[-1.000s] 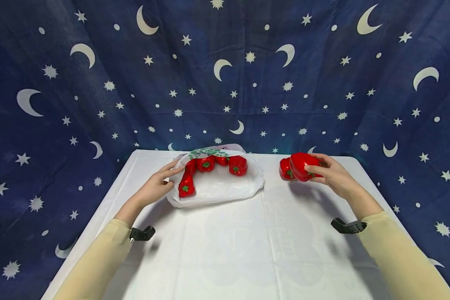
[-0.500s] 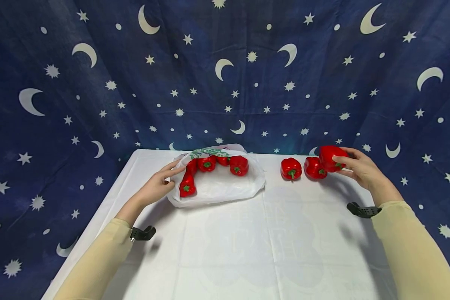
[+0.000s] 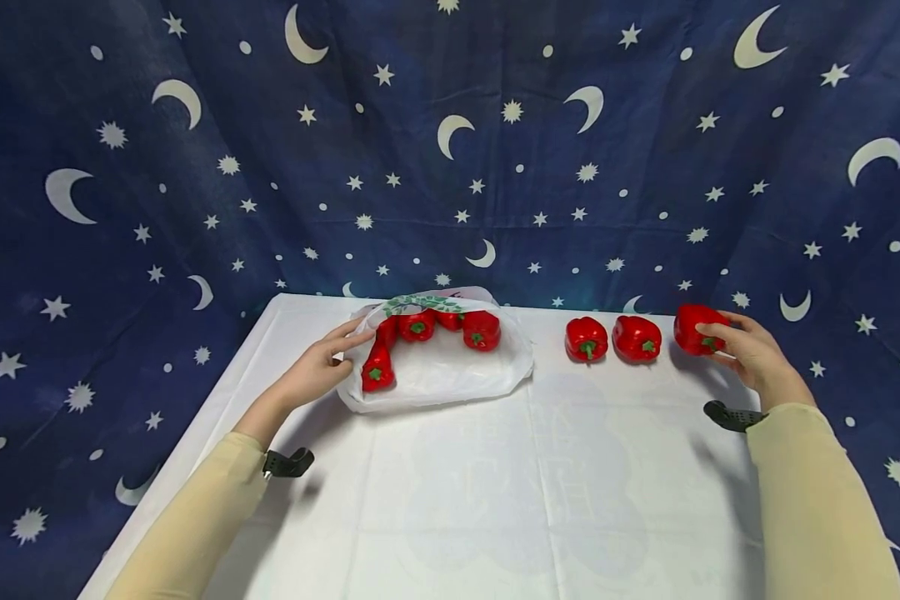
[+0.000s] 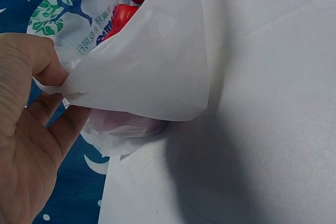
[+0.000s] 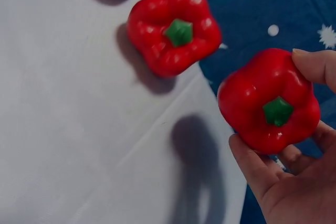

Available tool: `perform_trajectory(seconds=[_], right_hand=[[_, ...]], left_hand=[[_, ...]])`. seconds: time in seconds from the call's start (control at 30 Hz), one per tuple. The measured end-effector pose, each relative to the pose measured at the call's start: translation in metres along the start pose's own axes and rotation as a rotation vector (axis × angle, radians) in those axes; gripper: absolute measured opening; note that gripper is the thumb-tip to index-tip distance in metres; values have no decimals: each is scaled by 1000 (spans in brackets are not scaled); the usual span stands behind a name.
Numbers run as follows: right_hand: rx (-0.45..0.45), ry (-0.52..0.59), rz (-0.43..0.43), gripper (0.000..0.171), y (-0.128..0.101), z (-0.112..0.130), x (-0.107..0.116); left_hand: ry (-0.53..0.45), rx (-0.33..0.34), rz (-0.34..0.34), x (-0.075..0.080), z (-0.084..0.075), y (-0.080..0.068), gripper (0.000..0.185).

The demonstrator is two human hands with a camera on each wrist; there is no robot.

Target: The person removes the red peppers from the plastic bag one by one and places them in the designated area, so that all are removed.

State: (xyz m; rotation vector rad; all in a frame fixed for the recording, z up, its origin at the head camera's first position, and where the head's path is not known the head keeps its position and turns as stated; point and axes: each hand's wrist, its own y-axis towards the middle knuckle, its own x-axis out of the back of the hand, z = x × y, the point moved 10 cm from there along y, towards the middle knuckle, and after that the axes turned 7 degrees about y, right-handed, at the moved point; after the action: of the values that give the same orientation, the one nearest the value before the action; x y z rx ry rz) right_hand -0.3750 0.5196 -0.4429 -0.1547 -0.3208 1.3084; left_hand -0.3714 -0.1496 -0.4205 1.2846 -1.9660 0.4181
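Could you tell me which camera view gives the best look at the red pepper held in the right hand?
The right wrist view: the held pepper fills the frame, green stem facing the camera, with the right hand's fingers around it. The head view shows it small and partly covered by the hand. The left wrist view doesn't show it.

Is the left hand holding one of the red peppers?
No, the left hand pinches the edge of the white plastic bag; the peppers lie inside it.

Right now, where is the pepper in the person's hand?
In the head view, the held pepper is in the right hand at the table's far right, just beyond two peppers standing there.
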Motion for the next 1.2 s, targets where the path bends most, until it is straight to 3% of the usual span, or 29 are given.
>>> perform_trajectory(seconds=[0.17, 0.4, 1.2], right_hand=[[-1, -71, -23, 103, 7, -15, 5], [-46, -82, -41, 106, 10, -31, 4], [-55, -106, -55, 101, 15, -36, -1]], left_hand=[[-2, 14, 7, -1, 1, 2, 59], [-5, 17, 17, -2, 1, 3, 57], [5, 41, 9, -2, 2, 0, 58]])
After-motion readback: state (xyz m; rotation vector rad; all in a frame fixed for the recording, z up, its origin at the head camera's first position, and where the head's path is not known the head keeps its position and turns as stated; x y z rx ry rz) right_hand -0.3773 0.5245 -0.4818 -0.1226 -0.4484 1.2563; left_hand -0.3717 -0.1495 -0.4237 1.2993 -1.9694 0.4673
